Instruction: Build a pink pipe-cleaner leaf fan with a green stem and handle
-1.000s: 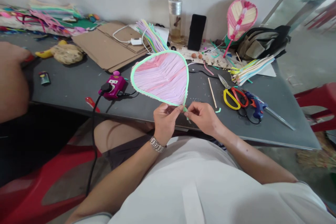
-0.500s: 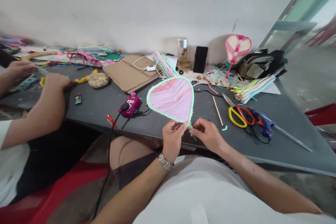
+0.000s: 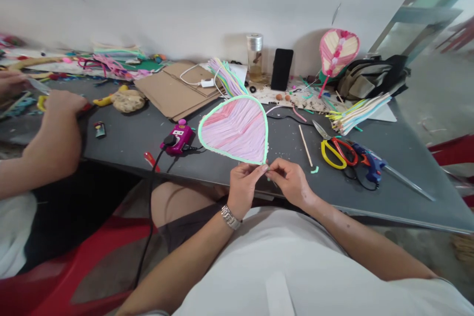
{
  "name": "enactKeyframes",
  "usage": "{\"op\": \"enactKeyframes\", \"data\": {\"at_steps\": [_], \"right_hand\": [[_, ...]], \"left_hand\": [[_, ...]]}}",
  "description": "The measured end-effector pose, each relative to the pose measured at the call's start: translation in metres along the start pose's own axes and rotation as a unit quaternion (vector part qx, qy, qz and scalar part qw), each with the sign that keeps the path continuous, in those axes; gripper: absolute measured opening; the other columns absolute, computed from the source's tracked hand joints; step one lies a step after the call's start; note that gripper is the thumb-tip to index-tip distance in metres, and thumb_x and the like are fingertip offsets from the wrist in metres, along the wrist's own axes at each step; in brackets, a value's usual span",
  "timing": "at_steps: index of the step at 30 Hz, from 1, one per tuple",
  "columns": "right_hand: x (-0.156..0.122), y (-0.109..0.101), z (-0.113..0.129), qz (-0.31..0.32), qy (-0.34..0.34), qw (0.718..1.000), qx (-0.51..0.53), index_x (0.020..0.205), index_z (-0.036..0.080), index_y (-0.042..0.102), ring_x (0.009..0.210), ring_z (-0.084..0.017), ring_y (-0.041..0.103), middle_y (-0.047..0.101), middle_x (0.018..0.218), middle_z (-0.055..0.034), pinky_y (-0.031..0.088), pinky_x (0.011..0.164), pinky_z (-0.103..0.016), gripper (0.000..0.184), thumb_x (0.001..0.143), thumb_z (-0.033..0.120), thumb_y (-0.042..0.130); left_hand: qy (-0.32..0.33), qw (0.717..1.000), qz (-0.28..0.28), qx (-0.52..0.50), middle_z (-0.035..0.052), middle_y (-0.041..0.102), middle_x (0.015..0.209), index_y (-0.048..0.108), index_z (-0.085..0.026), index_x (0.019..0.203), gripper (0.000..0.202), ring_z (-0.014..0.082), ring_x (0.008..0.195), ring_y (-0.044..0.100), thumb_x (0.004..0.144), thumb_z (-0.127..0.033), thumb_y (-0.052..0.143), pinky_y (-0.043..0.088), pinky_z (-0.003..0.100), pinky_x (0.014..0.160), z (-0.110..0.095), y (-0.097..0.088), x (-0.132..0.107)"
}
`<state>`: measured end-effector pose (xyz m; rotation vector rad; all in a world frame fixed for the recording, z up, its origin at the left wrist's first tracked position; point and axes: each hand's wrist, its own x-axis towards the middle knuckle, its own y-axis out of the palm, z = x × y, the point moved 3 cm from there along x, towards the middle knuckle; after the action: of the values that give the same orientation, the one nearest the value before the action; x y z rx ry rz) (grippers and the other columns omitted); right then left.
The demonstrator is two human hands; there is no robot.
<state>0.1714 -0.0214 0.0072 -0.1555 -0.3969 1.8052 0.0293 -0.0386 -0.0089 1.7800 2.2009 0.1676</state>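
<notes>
1. Both hands have drawn in closer since a moment ago, and the fan now sits a little more upright between them, its pointed end pinched where they meet.
2. Held up just above the near edge of the surface is one heart-shaped fan, woven from pink strips and edged with mint-green trim.
3. The left hand, with a metal wristwatch on its wrist, has a closed grip on the fan's lower edge near the tip.
4. The right hand also grips closed at that tip, its fingertips touching the left hand's fingers.
5. Nearest on the right lie one wooden stick, one pair of scissors with yellow and red handles, and one blue glue gun.
6. Farther back stand one glass bottle, one black phone, and a second, smaller fan. Two bundles of coloured strips lie on either side of them.
7. To the left are one magenta plug adapter and flattened cardboard.
8. At the far left, a co-worker's two hands work at the surface.
</notes>
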Motion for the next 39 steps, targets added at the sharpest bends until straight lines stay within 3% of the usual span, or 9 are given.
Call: {"op": "enactKeyframes", "data": {"at_steps": [4,9,15,23,26,29,32,35,39], "right_hand": [[-0.002,0.004,-0.005,0.002,0.02,1.0,0.006,0.074,0.02,0.06,0.063,-0.014,0.05,0.059,0.066,0.0028,0.039,0.063,-0.026,0.019,0.084,0.035,0.066],[-0.003,0.003,-0.002,-0.002,0.014,0.999,-0.031,0.068,0.02,0.058,0.061,-0.012,0.046,0.055,0.062,0.0035,0.036,0.062,-0.025,0.022,0.084,0.034,0.064],[0.005,0.0,-0.004,0.088,0.059,0.985,0.133,0.065,0.018,0.06,0.061,-0.012,0.049,0.059,0.063,0.0024,0.039,0.064,-0.026,0.026,0.079,0.038,0.072],[-0.005,0.009,-0.007,0.24,0.178,0.858,0.418,0.072,0.016,0.064,0.057,-0.01,0.045,0.06,0.065,0.0004,0.032,0.058,-0.025,0.034,0.071,0.044,0.084],[-0.009,0.015,-0.01,0.269,0.169,0.817,0.482,0.069,0.016,0.063,0.055,-0.01,0.044,0.058,0.061,0.0007,0.031,0.057,-0.025,0.034,0.074,0.043,0.083],[-0.011,0.019,-0.013,0.273,0.173,0.798,0.509,0.067,0.016,0.063,0.053,-0.009,0.043,0.057,0.059,0.001,0.031,0.056,-0.025,0.033,0.075,0.042,0.083],[-0.011,0.019,-0.015,0.231,0.202,0.817,0.489,0.07,0.016,0.066,0.052,-0.008,0.044,0.058,0.061,0.0016,0.033,0.056,-0.024,0.033,0.072,0.042,0.086],[-0.01,0.016,-0.012,0.138,0.209,0.883,0.396,0.076,0.017,0.068,0.054,-0.008,0.047,0.064,0.068,0.0002,0.036,0.055,-0.024,0.034,0.07,0.045,0.086],[-0.009,0.012,0.001,0.029,0.141,0.957,0.253,0.077,0.017,0.07,0.055,-0.009,0.049,0.068,0.07,-0.0009,0.039,0.054,-0.024,0.031,0.073,0.045,0.082]], "left_hand": [[0.022,0.999,-0.031,0.026,0.0017,0.071,0.064,0.074,-0.015,0.065,0.022,0.0137,0.06,0.061,0.067,-0.034,0.085,0.049,0.026,0.063,-0.005,-0.004,0.002],[0.023,1.0,-0.017,0.003,0.0015,0.072,0.065,0.075,-0.016,0.067,0.019,0.0131,0.061,0.062,0.067,-0.031,0.085,0.049,0.026,0.065,-0.006,-0.004,0.002],[-0.026,0.996,0.038,-0.071,0.0001,0.071,0.065,0.074,-0.017,0.069,0.02,0.0126,0.06,0.062,0.066,-0.032,0.087,0.052,0.026,0.064,-0.004,-0.004,0.004],[-0.122,0.968,0.16,-0.15,0.0106,0.078,0.1,0.073,-0.016,0.073,0.024,0.012,0.054,0.063,0.067,-0.034,0.087,0.06,0.033,0.062,-0.014,0.008,0.0],[-0.172,0.952,0.201,-0.153,0.0136,0.077,0.102,0.072,-0.014,0.076,0.03,0.0145,0.055,0.065,0.066,-0.037,0.088,0.059,0.032,0.054,-0.011,0.013,-0.003],[-0.191,0.946,0.202,-0.17,0.0105,0.077,0.09,0.07,-0.014,0.076,0.033,0.0169,0.057,0.067,0.062,-0.036,0.091,0.059,0.032,0.052,-0.01,0.014,-0.004],[-0.176,0.952,0.184,-0.168,0.0037,0.071,0.067,0.067,-0.014,0.074,0.033,0.0162,0.047,0.062,0.064,-0.037,0.089,0.057,0.033,0.047,-0.011,0.014,-0.003],[-0.12,0.973,0.129,-0.15,0.0011,0.068,0.062,0.067,-0.014,0.07,0.029,0.0109,0.042,0.054,0.066,-0.035,0.087,0.051,0.027,0.043,-0.012,0.011,-0.001],[-0.061,0.989,0.037,-0.133,0.0014,0.07,0.068,0.066,-0.013,0.067,0.026,0.0076,0.049,0.053,0.064,-0.029,0.086,0.045,0.021,0.045,-0.01,0.007,0.0]]}}
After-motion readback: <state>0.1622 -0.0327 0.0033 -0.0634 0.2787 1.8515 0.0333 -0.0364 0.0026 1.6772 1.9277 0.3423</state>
